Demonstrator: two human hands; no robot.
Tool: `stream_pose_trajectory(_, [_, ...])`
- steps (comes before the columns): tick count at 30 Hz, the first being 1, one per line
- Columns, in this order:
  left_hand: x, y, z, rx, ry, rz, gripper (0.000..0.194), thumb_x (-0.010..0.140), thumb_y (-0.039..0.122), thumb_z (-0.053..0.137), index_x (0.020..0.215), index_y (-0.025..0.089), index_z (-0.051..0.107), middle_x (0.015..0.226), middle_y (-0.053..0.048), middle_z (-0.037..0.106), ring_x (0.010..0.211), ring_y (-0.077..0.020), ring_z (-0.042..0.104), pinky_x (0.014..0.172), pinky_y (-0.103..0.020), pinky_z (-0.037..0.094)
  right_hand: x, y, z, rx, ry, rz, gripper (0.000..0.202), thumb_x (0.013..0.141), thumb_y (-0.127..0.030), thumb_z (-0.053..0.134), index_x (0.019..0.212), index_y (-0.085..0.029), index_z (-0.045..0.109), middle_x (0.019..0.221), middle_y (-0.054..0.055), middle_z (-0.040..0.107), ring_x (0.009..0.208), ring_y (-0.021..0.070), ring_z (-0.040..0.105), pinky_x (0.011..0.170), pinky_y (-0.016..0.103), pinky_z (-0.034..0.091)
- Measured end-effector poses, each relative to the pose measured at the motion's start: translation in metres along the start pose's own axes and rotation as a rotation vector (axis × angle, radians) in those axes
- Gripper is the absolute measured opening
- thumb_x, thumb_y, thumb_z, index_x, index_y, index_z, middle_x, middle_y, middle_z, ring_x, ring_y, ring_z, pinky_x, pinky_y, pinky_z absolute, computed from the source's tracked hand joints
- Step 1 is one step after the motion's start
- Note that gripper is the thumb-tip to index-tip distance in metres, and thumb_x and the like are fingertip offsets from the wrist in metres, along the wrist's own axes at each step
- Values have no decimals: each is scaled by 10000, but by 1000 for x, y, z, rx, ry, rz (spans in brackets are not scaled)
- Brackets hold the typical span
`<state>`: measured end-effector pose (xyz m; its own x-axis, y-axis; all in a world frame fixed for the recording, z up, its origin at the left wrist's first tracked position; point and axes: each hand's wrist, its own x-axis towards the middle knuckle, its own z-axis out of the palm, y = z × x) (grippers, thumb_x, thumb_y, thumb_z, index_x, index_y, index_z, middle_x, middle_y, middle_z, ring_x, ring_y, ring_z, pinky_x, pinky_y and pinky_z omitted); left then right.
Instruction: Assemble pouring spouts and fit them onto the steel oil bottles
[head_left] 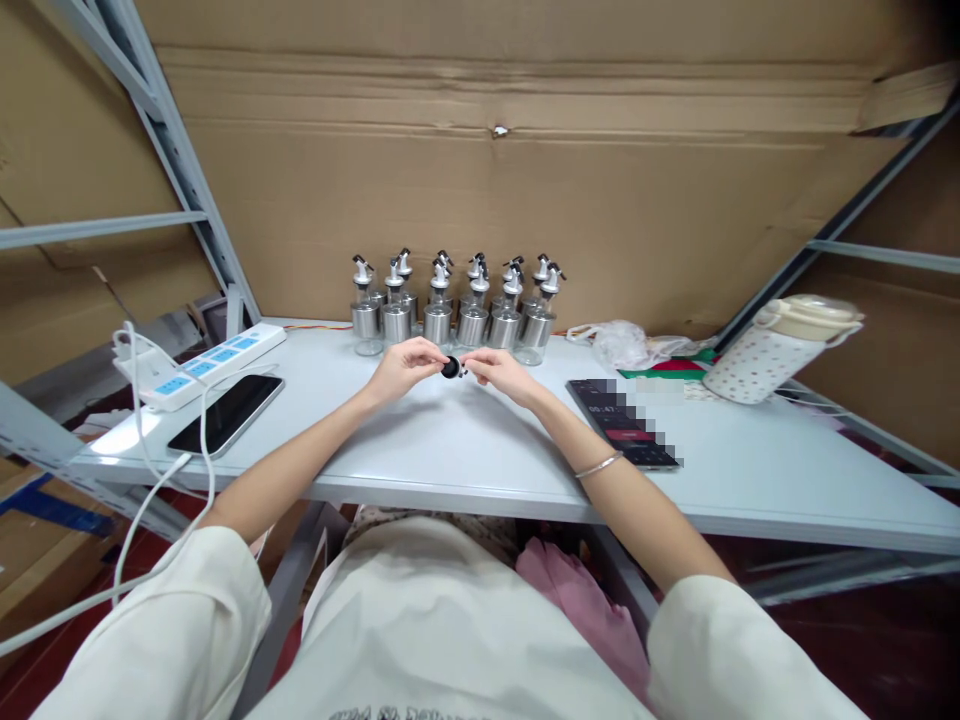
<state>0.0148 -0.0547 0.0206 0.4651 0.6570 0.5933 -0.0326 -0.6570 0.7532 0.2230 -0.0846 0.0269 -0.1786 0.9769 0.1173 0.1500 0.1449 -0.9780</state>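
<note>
A small black round piece [451,368], like the stopper end of a bottle pourer, is held above the table between my hands. My left hand [405,370] pinches its left side with thumb and fingertips. My right hand [504,374] is closed at its right side, fingertips on a small dark bit that joins it; the details are too small to tell. Just behind my hands stand several glass oil bottles [472,325] with steel sleeves and black-and-silver pour spouts, upright in two rows.
On the left lie a white power strip [217,362] and a phone [227,412] with white cables. To the right are another phone [619,420], a plastic bag [626,345] and a dotted tumbler [772,350]. Cardboard [525,180] walls the back of the white table [450,455].
</note>
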Motion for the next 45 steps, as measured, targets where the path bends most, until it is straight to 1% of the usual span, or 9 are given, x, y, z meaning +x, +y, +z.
stream_pose_trajectory(4, [-2,-3,1,117,-28,16,156,736,291,674,797,155,721,840,-67,648,764,-136,617,719,-269,510,-2,-3,9,-67,-48,-73,245,743,-340,635,857,-124,652,575,-34,554,479,60,456,459,197,379])
stream_pose_trajectory(10, [-6,2,6,206,-11,33,218,757,326,635,880,152,683,855,-53,614,708,-112,577,672,-246,488,-4,-4,19,-59,-54,-15,202,691,-218,685,847,-116,605,553,-8,620,492,86,562,504,208,481])
stream_pose_trajectory(13, [-5,6,6,208,59,-61,319,746,341,616,997,145,621,881,-50,595,708,-109,548,604,-218,452,-5,-6,19,14,5,-3,172,679,-150,676,823,-127,584,544,-15,626,510,90,594,556,219,521])
stream_pose_trajectory(15, [-5,6,5,183,16,-178,351,745,359,591,1017,138,585,828,-35,598,683,-111,539,596,-220,442,-6,-8,19,62,3,-2,181,670,-123,668,828,-131,579,566,-8,647,540,98,620,592,229,540])
stream_pose_trajectory(18, [-6,4,7,171,-103,-295,322,744,392,562,940,137,561,736,-12,599,623,-108,520,600,-235,435,-7,-9,21,91,-24,-10,192,664,-120,663,837,-130,580,567,-3,656,557,108,635,605,238,547])
stream_pose_trajectory(23, [-7,3,10,277,-128,-326,277,744,430,533,801,162,496,643,13,567,565,-104,481,551,-224,377,-7,-7,22,85,-54,-24,233,629,-156,699,846,-118,624,568,-6,658,556,105,630,606,239,541])
stream_pose_trajectory(31, [-9,7,10,351,-254,-288,240,724,373,410,678,155,501,570,30,471,517,-93,390,507,-221,288,-4,1,25,46,-59,-37,241,577,-202,725,768,-130,596,570,-15,653,537,102,628,596,238,529])
stream_pose_trajectory(37, [-9,10,11,396,-124,-214,238,647,339,466,516,175,353,491,58,302,502,-72,282,495,-224,211,-8,-2,27,8,-128,-107,223,584,-196,687,771,-142,578,582,-3,671,554,116,641,612,250,520])
stream_pose_trajectory(45, [-11,14,11,407,-81,-176,263,644,298,497,476,170,340,466,63,290,478,-58,257,482,-227,208,-11,-9,32,56,-144,-128,228,580,-231,708,751,-139,590,572,-8,651,543,116,624,629,276,528])
